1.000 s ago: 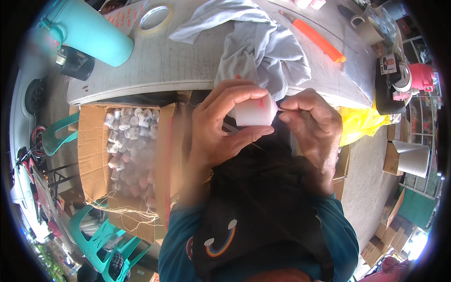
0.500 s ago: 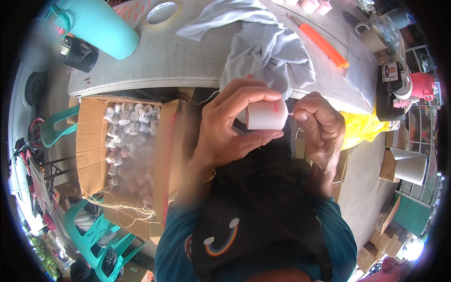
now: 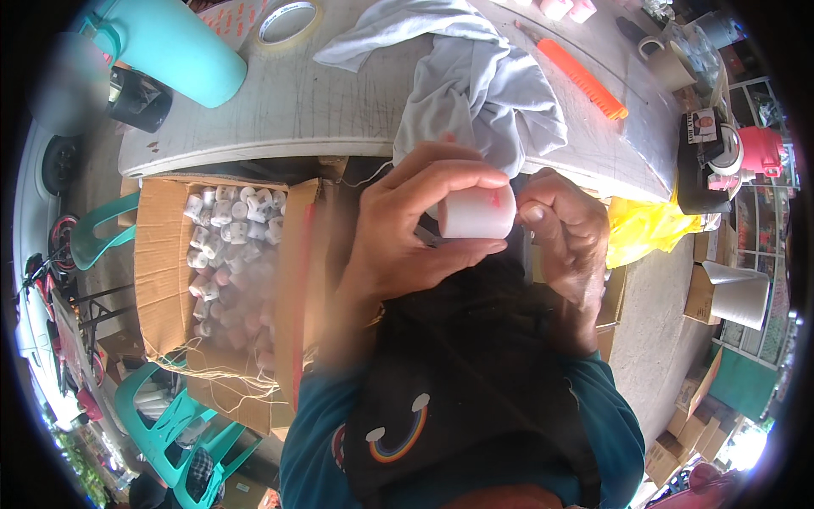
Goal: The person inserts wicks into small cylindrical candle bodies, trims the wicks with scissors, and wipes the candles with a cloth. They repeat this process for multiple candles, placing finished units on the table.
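Observation:
My left hand (image 3: 403,225) is wrapped round a short white candle (image 3: 476,212) with a red mark on its side. The fingers lie over the top and the thumb is below, so the candle lies on its side. At its right end, my right hand (image 3: 564,229) is closed in a pinch on a thin wick, mostly hidden by the fingertips. Those fingertips are almost against the candle's end. On my left, a cardboard box (image 3: 161,271) holds many similar white and pinkish pieces (image 3: 229,212), with loose pale strings (image 3: 220,373) over its near edge.
A white table (image 3: 339,102) stands ahead, bearing a grey cloth (image 3: 475,93), a tape roll (image 3: 288,23), an orange-handled cutter (image 3: 585,81) and a turquoise tumbler (image 3: 182,55). Yellow plastic (image 3: 644,231) hangs at the right. Green chairs (image 3: 161,407) stand at the lower left.
My right hand has moved slightly left, closer to the candle's end; the short cord visible between them before is now mostly covered. The candle has turned a little, its red mark higher.

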Motion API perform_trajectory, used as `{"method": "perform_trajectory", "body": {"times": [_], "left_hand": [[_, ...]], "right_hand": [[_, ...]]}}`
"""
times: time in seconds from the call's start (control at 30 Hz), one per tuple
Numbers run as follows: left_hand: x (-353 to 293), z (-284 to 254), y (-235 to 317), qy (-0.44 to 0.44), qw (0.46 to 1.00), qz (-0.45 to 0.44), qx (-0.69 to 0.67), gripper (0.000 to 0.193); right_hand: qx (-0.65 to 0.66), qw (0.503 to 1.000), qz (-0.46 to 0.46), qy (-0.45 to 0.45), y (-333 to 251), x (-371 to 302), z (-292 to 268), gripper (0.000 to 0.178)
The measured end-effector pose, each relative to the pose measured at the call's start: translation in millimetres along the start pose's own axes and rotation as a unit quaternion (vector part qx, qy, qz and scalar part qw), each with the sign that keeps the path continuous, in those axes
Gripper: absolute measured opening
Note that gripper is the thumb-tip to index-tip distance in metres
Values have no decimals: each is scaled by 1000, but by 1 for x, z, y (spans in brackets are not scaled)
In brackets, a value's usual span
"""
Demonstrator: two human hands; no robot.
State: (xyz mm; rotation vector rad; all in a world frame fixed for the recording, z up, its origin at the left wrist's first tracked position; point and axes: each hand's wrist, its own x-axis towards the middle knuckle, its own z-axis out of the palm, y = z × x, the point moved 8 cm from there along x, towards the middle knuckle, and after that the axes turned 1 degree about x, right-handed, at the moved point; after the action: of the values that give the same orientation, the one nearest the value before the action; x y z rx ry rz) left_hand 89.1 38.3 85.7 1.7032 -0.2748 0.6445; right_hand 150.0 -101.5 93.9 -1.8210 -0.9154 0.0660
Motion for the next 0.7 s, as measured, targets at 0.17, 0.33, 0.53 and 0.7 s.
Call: {"method": "perform_trajectory", "body": {"times": [0.17,0.33,0.53,0.7], "left_hand": [[1,11,1,-18,998,-14,-55,53],[9,16,12,14,998,67,17,47],[8,19,4,29,998,53,-12,49],[4,15,10,34,998,50,-1,49]], "right_hand": [[56,998,30,13,11,-1,1,24],[195,976,87,42,36,-4,11,22],[323,943,75,23,41,-6,23,14],[261,961,87,18,40,-8,21,9]]}}
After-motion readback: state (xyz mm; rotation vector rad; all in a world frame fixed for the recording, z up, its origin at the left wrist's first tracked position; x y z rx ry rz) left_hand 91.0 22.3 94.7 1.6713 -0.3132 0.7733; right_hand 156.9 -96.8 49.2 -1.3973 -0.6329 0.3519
